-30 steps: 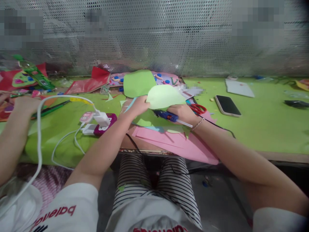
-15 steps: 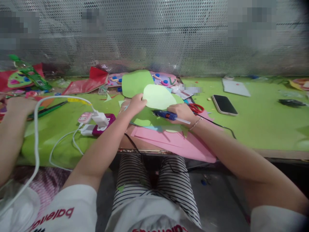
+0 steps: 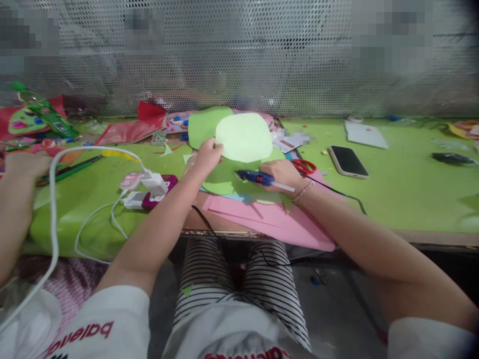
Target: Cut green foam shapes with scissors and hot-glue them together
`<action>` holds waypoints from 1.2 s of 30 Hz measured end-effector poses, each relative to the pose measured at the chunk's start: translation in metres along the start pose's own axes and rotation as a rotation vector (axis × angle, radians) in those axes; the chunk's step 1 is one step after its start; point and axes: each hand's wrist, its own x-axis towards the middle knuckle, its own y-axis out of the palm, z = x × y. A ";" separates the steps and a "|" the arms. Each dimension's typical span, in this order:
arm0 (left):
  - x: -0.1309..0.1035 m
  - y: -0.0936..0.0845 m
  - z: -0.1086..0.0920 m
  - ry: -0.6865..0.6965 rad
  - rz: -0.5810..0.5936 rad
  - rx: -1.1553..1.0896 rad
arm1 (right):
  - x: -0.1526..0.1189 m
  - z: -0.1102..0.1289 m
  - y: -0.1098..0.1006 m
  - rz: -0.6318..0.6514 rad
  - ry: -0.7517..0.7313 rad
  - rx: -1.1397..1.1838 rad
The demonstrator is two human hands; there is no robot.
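Note:
My left hand (image 3: 209, 153) pinches the left edge of a pale green rounded paper piece (image 3: 244, 137), which is raised over the papers on the table. A blue glue gun (image 3: 258, 177) with a clear glue stick at its back is in my right hand (image 3: 282, 174); its nozzle points left, just below the pale piece. Darker green paper (image 3: 222, 177) lies under the nozzle, and another green sheet (image 3: 200, 127) is behind the pale piece. Sheets of pink paper (image 3: 277, 222) lie at the table's front edge.
Red-handled scissors (image 3: 305, 166) and a phone (image 3: 348, 161) lie to the right. Left are a power strip (image 3: 170, 187) with chargers, white cables, a green bottle (image 3: 56, 119) and another person's arm (image 3: 17, 199). A perforated metal panel (image 3: 239, 55) stands behind.
The pale green piece has tilted up and shifted slightly back, showing more of its face. My left hand moved a little left with it. My right hand and the glue gun stayed nearly still.

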 end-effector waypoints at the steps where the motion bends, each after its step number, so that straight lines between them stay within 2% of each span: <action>1: 0.000 0.000 0.001 -0.002 -0.010 -0.014 | 0.000 0.000 0.001 -0.006 -0.001 0.003; 11: 0.007 0.001 0.011 0.027 -0.011 -0.099 | 0.002 -0.002 0.004 -0.012 0.005 -0.012; 25: 0.010 0.003 0.013 0.023 -0.031 -0.110 | 0.001 -0.003 0.005 -0.019 0.010 0.008; 30: 0.006 0.002 0.007 0.020 -0.033 -0.033 | 0.002 -0.006 0.009 -0.038 -0.012 0.007; 36: 0.000 0.000 -0.001 0.093 -0.076 0.125 | 0.003 -0.016 0.014 -0.098 -0.107 0.007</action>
